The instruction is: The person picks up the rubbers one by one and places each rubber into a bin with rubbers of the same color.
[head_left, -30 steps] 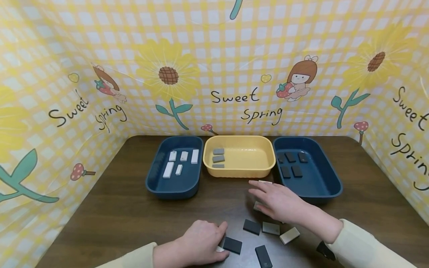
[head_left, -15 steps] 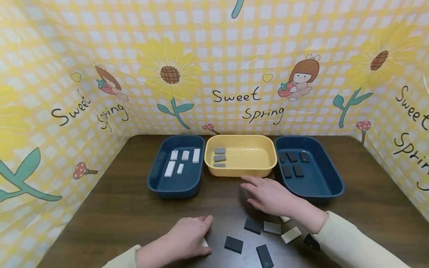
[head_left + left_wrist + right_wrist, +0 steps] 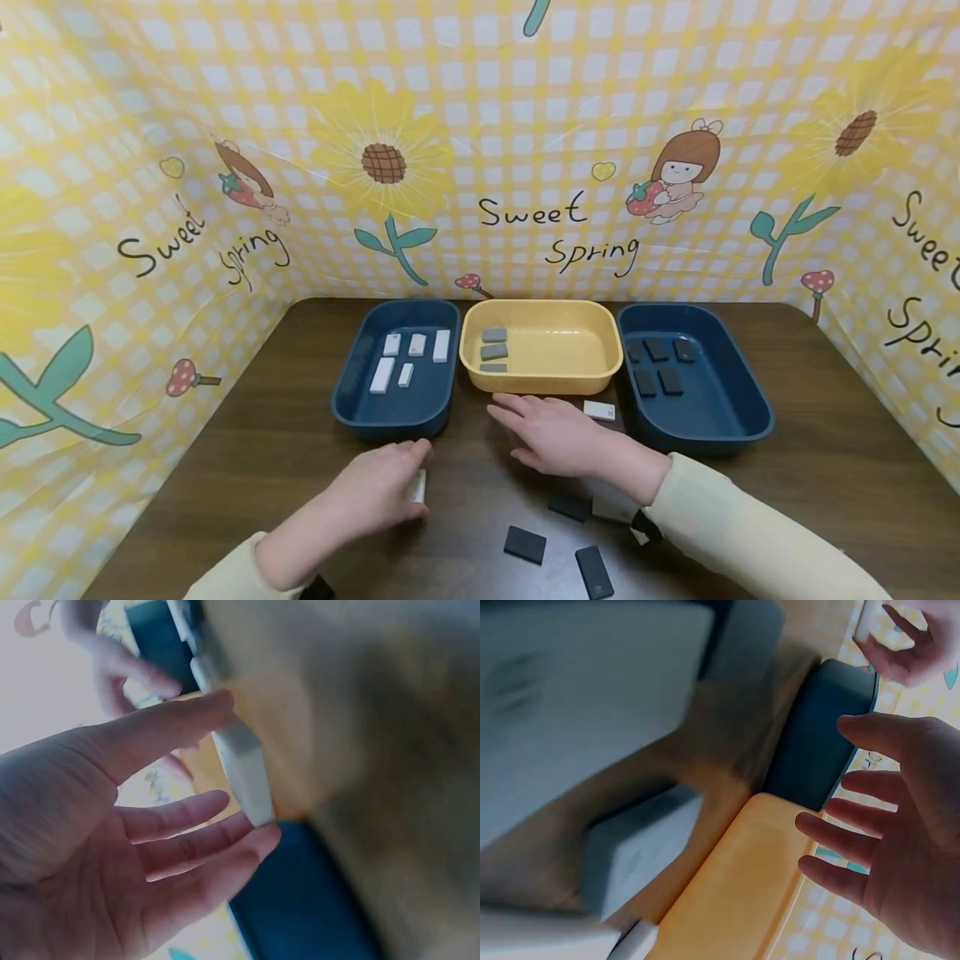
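Note:
In the head view my left hand (image 3: 363, 492) is just in front of the left blue tub (image 3: 341, 412), pinching a small white rectangular block (image 3: 418, 486). The left wrist view shows that block (image 3: 247, 776) held between thumb and fingertips. My right hand (image 3: 555, 437), palm down and fingers extended, hovers in front of the yellow tub (image 3: 540, 384). Nothing is in its grasp in the right wrist view, where the fingers (image 3: 836, 836) are spread. A white block (image 3: 599, 410) lies behind the right wrist. The right forearm partly covers a grey block (image 3: 609, 502).
Dark blocks (image 3: 525, 544) lie loose on the brown table (image 3: 465, 533) near its front. White blocks (image 3: 381, 376) sit in the left tub, grey blocks (image 3: 493, 352) in the yellow one, and several dark blocks (image 3: 670, 382) in the right blue tub (image 3: 731, 429). A patterned cloth hangs behind.
My left hand has carried the white block left and away from the dark blocks, toward the left blue tub. My right hand has shifted left, uncovering the white block near the yellow tub.

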`<state>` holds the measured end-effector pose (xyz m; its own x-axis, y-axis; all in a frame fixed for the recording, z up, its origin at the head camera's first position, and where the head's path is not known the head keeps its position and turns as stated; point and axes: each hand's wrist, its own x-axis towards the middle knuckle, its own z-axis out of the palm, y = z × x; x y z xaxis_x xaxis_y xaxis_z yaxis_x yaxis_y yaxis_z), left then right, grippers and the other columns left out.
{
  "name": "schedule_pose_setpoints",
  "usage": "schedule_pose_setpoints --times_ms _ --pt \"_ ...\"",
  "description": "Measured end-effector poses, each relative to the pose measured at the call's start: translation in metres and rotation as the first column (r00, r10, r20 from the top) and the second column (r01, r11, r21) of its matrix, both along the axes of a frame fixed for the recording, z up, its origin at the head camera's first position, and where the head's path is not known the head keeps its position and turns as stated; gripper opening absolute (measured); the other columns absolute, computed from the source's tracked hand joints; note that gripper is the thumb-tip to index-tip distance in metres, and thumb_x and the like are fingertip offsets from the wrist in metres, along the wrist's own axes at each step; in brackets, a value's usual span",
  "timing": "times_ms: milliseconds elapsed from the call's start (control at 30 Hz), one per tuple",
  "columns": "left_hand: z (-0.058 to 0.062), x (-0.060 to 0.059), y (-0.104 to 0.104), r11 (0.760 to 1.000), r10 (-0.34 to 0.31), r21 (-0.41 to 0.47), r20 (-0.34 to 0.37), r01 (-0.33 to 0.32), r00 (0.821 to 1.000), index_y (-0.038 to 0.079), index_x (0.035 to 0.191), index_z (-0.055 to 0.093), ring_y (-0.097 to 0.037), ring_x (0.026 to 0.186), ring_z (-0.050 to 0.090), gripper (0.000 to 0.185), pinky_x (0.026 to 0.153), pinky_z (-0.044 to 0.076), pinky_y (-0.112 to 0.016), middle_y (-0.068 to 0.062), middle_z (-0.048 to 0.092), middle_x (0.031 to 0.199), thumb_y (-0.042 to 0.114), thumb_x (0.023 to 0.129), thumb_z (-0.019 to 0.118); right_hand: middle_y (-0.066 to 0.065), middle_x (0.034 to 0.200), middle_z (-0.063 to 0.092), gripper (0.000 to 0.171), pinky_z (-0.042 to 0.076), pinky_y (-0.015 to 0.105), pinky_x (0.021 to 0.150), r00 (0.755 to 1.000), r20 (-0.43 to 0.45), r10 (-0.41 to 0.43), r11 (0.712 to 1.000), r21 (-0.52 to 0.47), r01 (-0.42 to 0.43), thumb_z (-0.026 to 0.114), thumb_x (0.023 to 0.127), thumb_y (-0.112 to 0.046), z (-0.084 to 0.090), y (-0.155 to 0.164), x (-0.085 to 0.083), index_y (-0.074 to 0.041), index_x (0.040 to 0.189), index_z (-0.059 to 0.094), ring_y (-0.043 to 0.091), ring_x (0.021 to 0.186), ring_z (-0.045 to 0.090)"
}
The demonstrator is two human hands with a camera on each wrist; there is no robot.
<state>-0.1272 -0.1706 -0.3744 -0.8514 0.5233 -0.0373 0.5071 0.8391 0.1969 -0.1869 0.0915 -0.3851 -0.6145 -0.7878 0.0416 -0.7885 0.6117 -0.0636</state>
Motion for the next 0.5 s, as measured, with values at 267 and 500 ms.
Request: schedule_pose_setpoints --times_ms 267,500 --pt "0.030 -0.011 -0.010 0.996 0.074 0.054 -0.003 -0.073 0.997 0.002 0.098 0.069 -0.014 0.075 0.054 0.041 0.067 0.048 -0.033 -0.001 0.060 0.086 0.020 0.067 0.089 0.008 0.157 0.028 0.072 0.047 0.036 0.094 0.999 -0.023 0.038 0.999 0.002 -0.038 0.068 0.091 -0.034 -0.001 -0.027 -0.006 -0.013 0.151 0.034 0.023 0.131 0.044" --pt "0.052 -0.031 -0.018 0.998 0.067 0.008 -0.091 -0.067 0.994 0.004 0.103 0.069 -0.014 0.076 0.056 0.044 0.068 0.049 -0.033 -0.003 0.064 0.092 0.027 0.071 0.087 0.008 0.159 0.021 0.076 0.047 0.036 0.094 0.998 0.020 0.062 0.998 -0.003 -0.062 0.067 0.092 -0.033 -0.004 -0.042 -0.012 -0.014 0.154 0.028 0.023 0.133 0.042"
